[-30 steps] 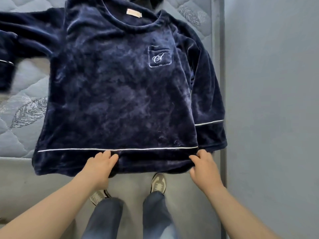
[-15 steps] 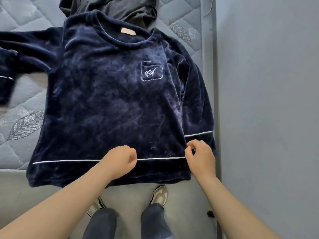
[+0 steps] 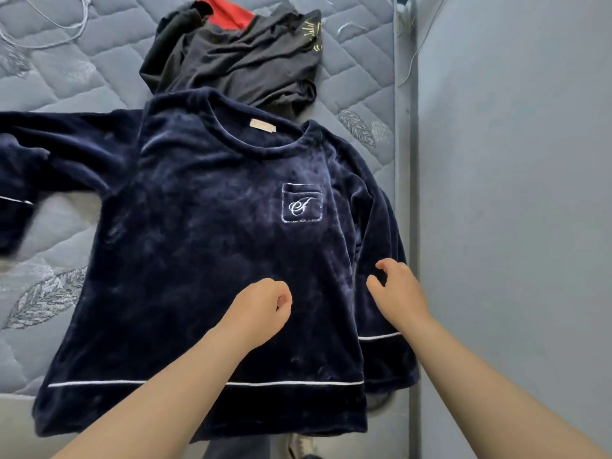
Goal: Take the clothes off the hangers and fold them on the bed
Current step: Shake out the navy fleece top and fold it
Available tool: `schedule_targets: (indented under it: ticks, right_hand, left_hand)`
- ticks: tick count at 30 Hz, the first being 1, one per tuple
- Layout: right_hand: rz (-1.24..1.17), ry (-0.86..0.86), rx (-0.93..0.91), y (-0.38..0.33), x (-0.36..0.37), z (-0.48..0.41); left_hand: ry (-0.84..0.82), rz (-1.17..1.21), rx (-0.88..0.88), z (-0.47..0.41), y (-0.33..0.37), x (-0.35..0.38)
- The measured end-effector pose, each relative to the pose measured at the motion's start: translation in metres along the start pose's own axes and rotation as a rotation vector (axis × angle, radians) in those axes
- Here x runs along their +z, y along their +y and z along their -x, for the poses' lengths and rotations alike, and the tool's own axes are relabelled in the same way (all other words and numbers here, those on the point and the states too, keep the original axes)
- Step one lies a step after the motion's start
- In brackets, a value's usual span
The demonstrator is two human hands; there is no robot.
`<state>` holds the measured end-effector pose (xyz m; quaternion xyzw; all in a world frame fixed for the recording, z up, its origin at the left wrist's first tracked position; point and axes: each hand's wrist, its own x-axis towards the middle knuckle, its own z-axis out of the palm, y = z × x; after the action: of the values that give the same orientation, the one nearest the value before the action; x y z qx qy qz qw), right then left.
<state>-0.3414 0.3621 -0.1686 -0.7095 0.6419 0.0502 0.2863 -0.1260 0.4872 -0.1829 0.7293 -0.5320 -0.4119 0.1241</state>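
Navy velour top (image 3: 198,243) lies flat, front up, on the bed (image 3: 49,94), with its hem hanging over the near edge. Left hand (image 3: 265,303): fingers curled into a loose fist, holding nothing, positioned over the lower middle of the top; contact with the fabric cannot be determined. Right hand (image 3: 397,289): fingers loosely curved, thumb apart, gripping nothing, positioned over the sleeve lying along the body beside the wall (image 3: 513,193). The other sleeve extends leftward across the quilted mattress. The embroidered chest pocket (image 3: 301,203) sits beyond the hands. A crumpled dark grey garment (image 3: 248,61) touches the collar, with red fabric (image 3: 225,11) at its far end.
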Motion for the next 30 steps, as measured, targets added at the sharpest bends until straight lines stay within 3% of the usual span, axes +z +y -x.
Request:
schedule_targets:
  ticks: [7,13,19,23,25,27,30]
  right_hand:
    - [-0.119,-0.011,0.110,-0.024,-0.011,-0.074]
    - [-0.342,-0.097,0.195,-0.015,-0.009,-0.157]
    - [-0.385,-0.125,0.073,0.005,-0.019,-0.203]
    - [-0.377,0.108,0.008,0.019,-0.070,-0.243]
    - [-0.306,0.141,-0.085,0.021,-0.092,-0.263]
    - [-0.214,0.057,-0.122,0.020,-0.099,-0.280]
    - [-0.182,-0.153,-0.032,0.019,-0.094,-0.294]
  left_hand:
    - [0.041,0.051,-0.017,-0.044,0.001,-0.024]
    - [0.103,0.176,-0.124,-0.097,0.031,-0.004]
    - [0.207,0.158,-0.330,-0.156,0.077,0.026]
    - [0.211,-0.023,-0.512,-0.175,0.090,0.036]
    - [0.206,-0.070,-0.558,-0.181,0.093,0.039]
    - [0.190,-0.126,-0.580,-0.184,0.095,0.043]
    - [0.134,-0.206,-0.601,-0.187,0.095,0.047]
